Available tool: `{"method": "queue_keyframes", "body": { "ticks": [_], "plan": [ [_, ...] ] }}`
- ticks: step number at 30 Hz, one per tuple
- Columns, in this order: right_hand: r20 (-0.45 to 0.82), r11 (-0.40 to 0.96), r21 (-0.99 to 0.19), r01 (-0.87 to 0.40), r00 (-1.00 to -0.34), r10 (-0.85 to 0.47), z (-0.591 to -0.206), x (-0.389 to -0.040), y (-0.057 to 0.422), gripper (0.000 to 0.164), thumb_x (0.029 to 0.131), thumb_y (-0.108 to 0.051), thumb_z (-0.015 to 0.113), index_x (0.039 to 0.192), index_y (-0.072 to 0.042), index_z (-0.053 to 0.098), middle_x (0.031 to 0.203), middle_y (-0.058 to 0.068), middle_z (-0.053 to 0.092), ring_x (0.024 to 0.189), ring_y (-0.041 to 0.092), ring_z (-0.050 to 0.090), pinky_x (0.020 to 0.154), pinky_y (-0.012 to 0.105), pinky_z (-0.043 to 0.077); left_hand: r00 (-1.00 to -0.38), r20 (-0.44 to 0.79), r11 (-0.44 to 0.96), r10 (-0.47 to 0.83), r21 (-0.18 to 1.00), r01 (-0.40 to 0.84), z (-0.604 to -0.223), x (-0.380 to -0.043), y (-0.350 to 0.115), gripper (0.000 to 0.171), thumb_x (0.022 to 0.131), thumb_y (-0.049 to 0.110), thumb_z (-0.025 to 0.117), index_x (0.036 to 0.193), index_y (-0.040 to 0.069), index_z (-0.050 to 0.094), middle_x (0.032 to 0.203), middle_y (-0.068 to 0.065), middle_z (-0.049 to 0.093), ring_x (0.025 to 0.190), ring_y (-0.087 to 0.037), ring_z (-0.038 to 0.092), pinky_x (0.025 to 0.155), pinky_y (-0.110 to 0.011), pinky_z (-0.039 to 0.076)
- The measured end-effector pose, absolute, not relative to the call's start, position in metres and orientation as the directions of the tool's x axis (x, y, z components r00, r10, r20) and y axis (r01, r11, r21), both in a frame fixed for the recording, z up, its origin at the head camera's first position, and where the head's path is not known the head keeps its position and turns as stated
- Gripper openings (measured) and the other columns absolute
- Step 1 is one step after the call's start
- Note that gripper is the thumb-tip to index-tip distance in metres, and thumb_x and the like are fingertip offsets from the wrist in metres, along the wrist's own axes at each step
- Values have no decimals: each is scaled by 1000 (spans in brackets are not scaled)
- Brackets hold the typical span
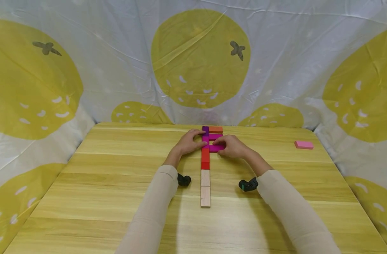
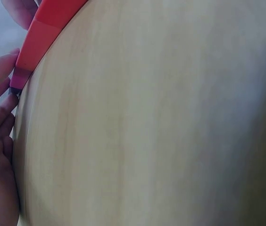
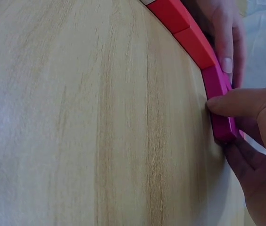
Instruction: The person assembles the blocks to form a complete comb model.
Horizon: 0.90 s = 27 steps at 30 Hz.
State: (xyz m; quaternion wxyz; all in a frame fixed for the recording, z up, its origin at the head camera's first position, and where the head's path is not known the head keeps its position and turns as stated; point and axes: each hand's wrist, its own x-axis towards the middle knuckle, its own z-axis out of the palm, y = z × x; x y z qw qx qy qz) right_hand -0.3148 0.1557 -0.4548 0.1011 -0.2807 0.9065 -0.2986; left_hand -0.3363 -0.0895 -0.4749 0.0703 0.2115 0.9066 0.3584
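A straight column of blocks runs away from me: two plain wooden blocks, red blocks, a magenta block and a purple block at the far end. My left hand lies along the column's left side, its fingertips on the purple block and its thumb at the magenta one. On the other side, my right hand pinches a magenta block set crosswise against the column, thumb on its near side. Beyond it, another magenta block and an orange block stick out rightward.
A pink block lies apart at the right of the wooden table. Behind the table's far edge hangs a white cloth with yellow fruit prints. Dark wrist cameras jut from both sleeves.
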Motion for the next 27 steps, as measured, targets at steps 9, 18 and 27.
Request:
{"method": "queue_keyframes", "body": {
  "ticks": [9,18,27],
  "plan": [
    [-8,632,-635,-444,-815,-579,-448,-317,166,40,90,-12,81,127,1,72,118,11,72,107,29,65,98,46,52,-897,26,635,441,697,333,-474,-338,-87,58,99,34,71,150,11,56,152,-11,49,143,-27,41,119,-41,29],
    [13,616,-666,-422,-832,-555,-437,-313,204,40,94,-10,77,130,4,68,127,20,68,115,37,62,99,52,50,-894,2,585,447,755,295,-470,-336,-100,64,96,33,74,152,10,53,151,-13,47,141,-29,41,118,-43,30],
    [20,683,-644,-344,-900,-435,-421,-306,279,42,96,-9,75,134,6,64,132,27,63,120,44,58,98,58,49,-817,44,540,575,729,420,-458,-308,-107,67,93,30,78,150,5,54,151,-20,38,141,-36,37,119,-51,29]
  ]
}}
